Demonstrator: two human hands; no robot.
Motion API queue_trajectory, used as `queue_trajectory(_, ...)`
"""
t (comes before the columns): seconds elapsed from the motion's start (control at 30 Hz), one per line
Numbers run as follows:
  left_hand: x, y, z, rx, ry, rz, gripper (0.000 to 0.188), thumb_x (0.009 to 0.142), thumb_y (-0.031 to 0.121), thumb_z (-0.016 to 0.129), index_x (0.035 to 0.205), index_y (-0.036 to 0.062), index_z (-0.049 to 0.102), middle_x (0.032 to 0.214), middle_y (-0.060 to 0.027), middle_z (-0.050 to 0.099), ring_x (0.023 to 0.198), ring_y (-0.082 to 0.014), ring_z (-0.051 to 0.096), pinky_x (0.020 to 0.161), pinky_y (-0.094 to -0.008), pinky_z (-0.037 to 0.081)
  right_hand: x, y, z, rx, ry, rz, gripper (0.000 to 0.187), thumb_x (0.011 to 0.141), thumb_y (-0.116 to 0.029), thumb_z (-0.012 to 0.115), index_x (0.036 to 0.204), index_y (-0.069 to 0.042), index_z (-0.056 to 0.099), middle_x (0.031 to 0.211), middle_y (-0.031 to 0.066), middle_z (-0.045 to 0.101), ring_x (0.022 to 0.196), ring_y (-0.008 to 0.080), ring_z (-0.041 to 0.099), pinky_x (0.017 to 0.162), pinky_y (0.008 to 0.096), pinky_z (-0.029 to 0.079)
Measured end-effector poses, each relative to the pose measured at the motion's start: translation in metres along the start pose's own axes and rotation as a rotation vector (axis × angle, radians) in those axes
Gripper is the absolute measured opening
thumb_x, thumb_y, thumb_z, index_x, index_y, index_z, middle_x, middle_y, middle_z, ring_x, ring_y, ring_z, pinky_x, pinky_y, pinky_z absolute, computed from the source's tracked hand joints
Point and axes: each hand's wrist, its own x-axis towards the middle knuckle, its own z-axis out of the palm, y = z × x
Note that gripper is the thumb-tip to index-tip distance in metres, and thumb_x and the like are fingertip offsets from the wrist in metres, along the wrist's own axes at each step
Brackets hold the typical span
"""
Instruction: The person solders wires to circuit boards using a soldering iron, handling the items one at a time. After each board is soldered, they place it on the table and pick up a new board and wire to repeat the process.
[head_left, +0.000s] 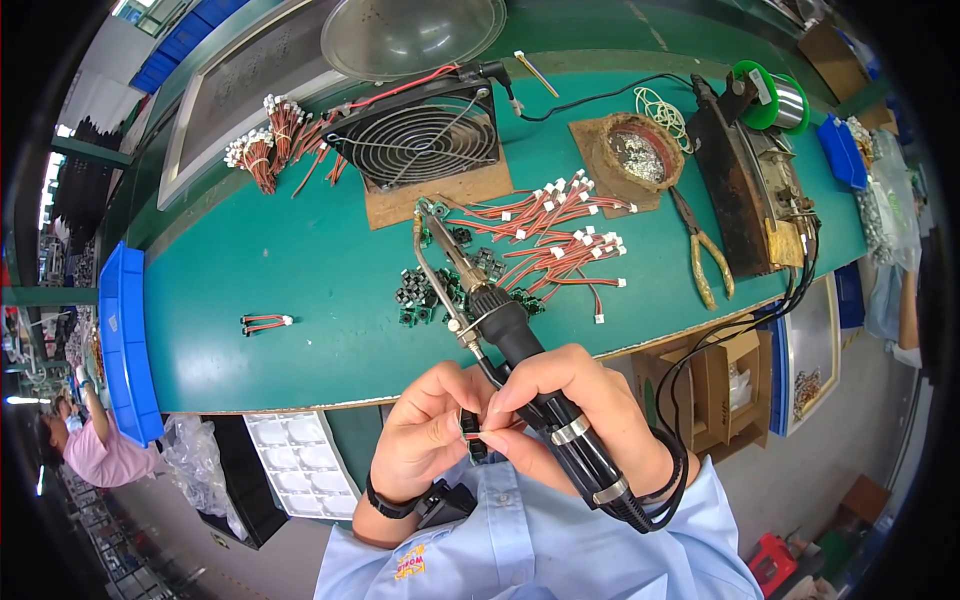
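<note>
My right hand (590, 400) is wrapped round a black-handled soldering iron (512, 335) with a metal solder feed tube (432, 270) alongside its barrel. The iron's tip points away from me, over a pile of small green and black circuit board parts (425, 290). Close to my body, my left hand (425, 430) pinches a small black part (470, 422) with a bit of red wire at it. My right fingertips meet the left ones there, and the fingers partly hide the part. Red and black wire leads with white connectors (560, 215) lie fanned out beyond the iron.
A fan with a wire guard (420, 140) stands at the back; bundled leads (262, 150) lie to its left. At right are pliers (703, 250), a solder dross pot (640, 160) and a solder reel (785, 100). One lead pair (268, 323) and a blue bin (122, 340) sit left.
</note>
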Motion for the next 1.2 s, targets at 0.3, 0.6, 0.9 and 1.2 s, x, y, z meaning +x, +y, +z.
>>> queue_trajectory(0.3, -0.002, -0.003, 0.001, 0.013, 0.075, -0.008, 0.020, 0.087, 0.019, 0.059, 0.094, 0.0045, 0.048, 0.093, -0.0070, 0.053, 0.086, -0.0154, 0.053, 0.075, -0.0276, 0.042, 0.004, -0.003, -0.002, -0.005, -0.013, -0.038, 0.030, 0.069, 0.003, 0.072, 0.093, -0.004, 0.054, 0.084, 0.0072, 0.061, 0.071, 0.0181, 0.064, 0.062, 0.0266, 0.049)
queue_trajectory(0.6, -0.002, -0.002, 0.006, -0.091, 0.064, -0.012, 0.018, 0.089, 0.015, 0.056, 0.095, 0.0026, 0.045, 0.094, -0.0083, 0.056, 0.086, -0.0145, 0.055, 0.073, -0.0257, 0.045, 0.005, -0.005, -0.002, -0.035, 0.004, -0.070, 0.032, 0.065, 0.006, 0.072, 0.090, -0.005, 0.056, 0.083, 0.0059, 0.062, 0.068, 0.0204, 0.062, 0.059, 0.0283, 0.048)
queue_trajectory(0.9, -0.004, -0.003, 0.005, -0.103, 0.065, -0.007, 0.019, 0.088, 0.015, 0.057, 0.096, 0.0021, 0.045, 0.098, -0.0099, 0.055, 0.088, -0.0161, 0.057, 0.074, -0.0266, 0.047, 0.005, -0.005, -0.002, -0.051, 0.027, -0.092, 0.034, 0.063, 0.007, 0.072, 0.091, -0.007, 0.057, 0.080, 0.0044, 0.062, 0.068, 0.0208, 0.062, 0.059, 0.0288, 0.048)
queue_trajectory(1.2, -0.002, 0.006, 0.009, 0.137, 0.072, 0.053, 0.016, 0.087, 0.014, 0.057, 0.093, 0.0005, 0.051, 0.095, -0.0103, 0.052, 0.089, -0.0182, 0.053, 0.078, -0.0282, 0.044, 0.007, -0.006, -0.012, -0.048, -0.056, -0.047, 0.030, 0.068, 0.003, 0.070, 0.093, -0.007, 0.055, 0.082, 0.0050, 0.061, 0.070, 0.0226, 0.061, 0.062, 0.0299, 0.048)
